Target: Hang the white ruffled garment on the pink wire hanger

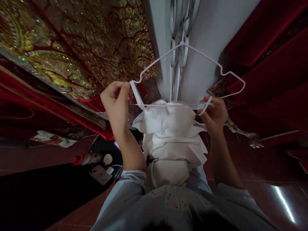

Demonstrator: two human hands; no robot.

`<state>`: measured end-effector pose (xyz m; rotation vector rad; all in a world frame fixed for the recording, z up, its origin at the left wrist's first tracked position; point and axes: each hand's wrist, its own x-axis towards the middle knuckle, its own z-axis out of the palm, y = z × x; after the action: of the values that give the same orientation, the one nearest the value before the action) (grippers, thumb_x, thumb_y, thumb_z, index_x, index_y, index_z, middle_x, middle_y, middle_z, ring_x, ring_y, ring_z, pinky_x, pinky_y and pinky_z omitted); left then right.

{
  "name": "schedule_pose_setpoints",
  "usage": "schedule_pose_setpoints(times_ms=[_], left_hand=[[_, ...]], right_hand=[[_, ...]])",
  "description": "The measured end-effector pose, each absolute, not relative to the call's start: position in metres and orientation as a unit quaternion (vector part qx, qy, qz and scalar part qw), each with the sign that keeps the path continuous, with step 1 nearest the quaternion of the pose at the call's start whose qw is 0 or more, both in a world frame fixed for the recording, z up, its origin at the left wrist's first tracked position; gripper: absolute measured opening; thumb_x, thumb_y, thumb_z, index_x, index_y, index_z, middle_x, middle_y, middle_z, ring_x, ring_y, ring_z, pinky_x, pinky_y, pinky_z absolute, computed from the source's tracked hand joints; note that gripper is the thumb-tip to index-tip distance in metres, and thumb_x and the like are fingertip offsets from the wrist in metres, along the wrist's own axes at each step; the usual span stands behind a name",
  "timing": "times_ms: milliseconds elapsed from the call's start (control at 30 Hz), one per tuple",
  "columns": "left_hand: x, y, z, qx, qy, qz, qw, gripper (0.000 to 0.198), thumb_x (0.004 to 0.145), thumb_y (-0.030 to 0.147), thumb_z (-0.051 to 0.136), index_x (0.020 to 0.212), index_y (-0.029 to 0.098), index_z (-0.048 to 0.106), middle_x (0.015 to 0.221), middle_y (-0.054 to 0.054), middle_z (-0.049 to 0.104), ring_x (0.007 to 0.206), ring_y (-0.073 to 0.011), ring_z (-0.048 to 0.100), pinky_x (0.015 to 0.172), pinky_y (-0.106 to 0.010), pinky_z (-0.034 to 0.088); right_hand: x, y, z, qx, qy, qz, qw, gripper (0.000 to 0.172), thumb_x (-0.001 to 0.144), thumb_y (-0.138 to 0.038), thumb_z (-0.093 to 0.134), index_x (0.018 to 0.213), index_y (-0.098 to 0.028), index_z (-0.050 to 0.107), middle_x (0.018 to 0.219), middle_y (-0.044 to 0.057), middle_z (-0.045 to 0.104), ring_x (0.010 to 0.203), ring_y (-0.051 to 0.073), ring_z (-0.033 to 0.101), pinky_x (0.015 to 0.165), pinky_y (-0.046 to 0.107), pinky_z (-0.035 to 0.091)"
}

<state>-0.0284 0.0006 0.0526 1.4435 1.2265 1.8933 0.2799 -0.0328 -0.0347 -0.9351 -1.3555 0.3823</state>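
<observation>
A white ruffled garment (172,134) hangs in front of me from a pale pink wire hanger (223,73), whose hook sits on a metal fixture on a white pillar (207,38). My left hand (115,96) pinches the garment's left white strap (137,93) at the hanger's left shoulder. My right hand (215,114) is closed on the right white strap (207,106), just under the hanger's lower bar. Both sleeves are light blue.
A gold-embroidered red cloth (79,48) hangs at the left, and dark red drapes (271,73) at the right. Low at the left, a black surface (48,189) holds a phone (99,175), a charger and a red-capped bottle (86,158). The floor is reddish tile.
</observation>
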Motion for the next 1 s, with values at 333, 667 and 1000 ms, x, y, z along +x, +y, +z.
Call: schedule_pose_setpoints(times_ms=[333,667,1000], left_hand=[[-0.004,-0.003,0.015,0.34,0.292,0.814,0.369,0.025,0.091,0.025,0.081,0.114,0.027,0.071,0.093,0.001,0.078,0.079,-0.0115,0.072,0.074,-0.024,0.057],[0.008,-0.01,0.01,0.37,0.364,0.74,0.427,0.024,0.08,0.038,0.089,0.091,0.022,0.075,0.078,0.0,0.075,0.064,-0.0106,0.069,0.065,-0.022,0.057],[0.006,0.018,0.014,0.325,0.302,0.814,0.375,0.014,0.093,0.034,0.082,0.104,0.028,0.077,0.082,0.003,0.07,0.061,-0.0082,0.056,0.056,-0.024,0.042]], right_hand=[[0.275,-0.038,-0.035,-0.404,-0.617,0.191,0.647,0.041,0.082,-0.05,0.088,0.116,-0.034,0.072,0.102,0.0,0.062,0.062,0.008,0.05,0.045,0.021,0.039],[0.268,-0.037,-0.038,-0.42,-0.612,0.209,0.636,0.042,0.081,-0.05,0.088,0.115,-0.032,0.073,0.104,0.001,0.058,0.063,0.008,0.046,0.046,0.022,0.036],[0.264,-0.036,-0.038,-0.403,-0.633,0.235,0.617,0.044,0.08,-0.043,0.09,0.118,-0.031,0.072,0.104,0.0,0.059,0.058,0.005,0.039,0.047,0.023,0.033]])
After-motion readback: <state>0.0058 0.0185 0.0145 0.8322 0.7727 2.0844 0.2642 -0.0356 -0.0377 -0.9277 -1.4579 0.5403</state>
